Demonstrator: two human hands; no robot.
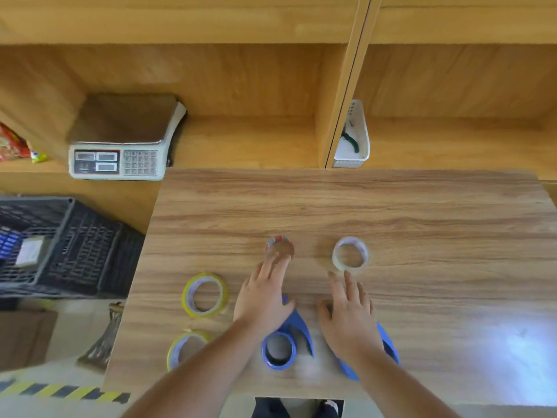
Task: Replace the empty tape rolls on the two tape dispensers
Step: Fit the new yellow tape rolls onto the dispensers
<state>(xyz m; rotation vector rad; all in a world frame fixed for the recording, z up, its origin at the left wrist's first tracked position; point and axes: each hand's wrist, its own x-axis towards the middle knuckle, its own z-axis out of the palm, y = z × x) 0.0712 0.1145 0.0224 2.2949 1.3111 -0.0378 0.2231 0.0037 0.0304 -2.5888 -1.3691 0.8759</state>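
Two blue tape dispensers lie at the table's near edge: the left dispenser (284,342) shows its ring hub, the right dispenser (388,345) is mostly hidden under my right hand (349,315). My left hand (265,294) stretches forward, fingertips touching a small empty roll core (279,247) with red markings. My right hand is flat with spread fingers, just short of a clear, nearly empty roll (350,254). Two full yellow-edged tape rolls sit at the left: one (205,294) further out, one (188,348) near my left forearm.
The wooden table (422,221) stands against wooden shelving. A weighing scale (120,140) sits on the shelf at back left, a white basket (354,140) at back centre. A black plastic crate (60,245) stands left of the table.
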